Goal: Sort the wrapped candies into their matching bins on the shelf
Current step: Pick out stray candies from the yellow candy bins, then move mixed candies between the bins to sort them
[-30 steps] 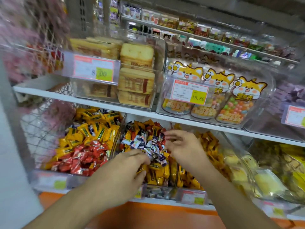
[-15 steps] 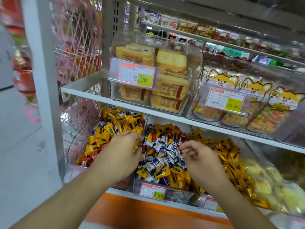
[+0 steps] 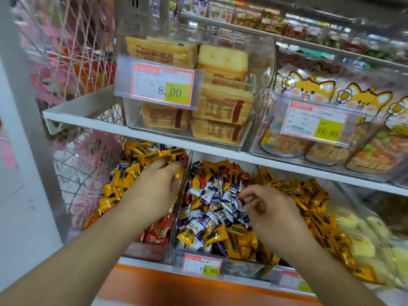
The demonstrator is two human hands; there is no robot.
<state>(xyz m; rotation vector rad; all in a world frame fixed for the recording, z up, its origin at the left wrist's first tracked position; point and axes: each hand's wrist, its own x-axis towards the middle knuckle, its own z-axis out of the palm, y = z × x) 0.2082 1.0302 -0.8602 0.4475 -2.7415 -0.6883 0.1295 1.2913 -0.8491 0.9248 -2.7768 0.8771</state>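
head view: left hand (image 3: 154, 191) reaches into the left bin (image 3: 145, 250), fingertips hidden among yellow candies (image 3: 141, 153). right hand (image 3: 268, 208), fingers curled, hovers over blue-white candies (image 3: 212, 206) beyond the clear divider (image 3: 180, 195), under the cake box (image 3: 192, 89).

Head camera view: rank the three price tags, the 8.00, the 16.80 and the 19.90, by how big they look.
1. The 8.00 tag looks largest.
2. The 16.80 tag looks a little smaller.
3. The 19.90 tag looks clearly smallest.
The wide lens and differing distances may skew this, so their real sizes may match.
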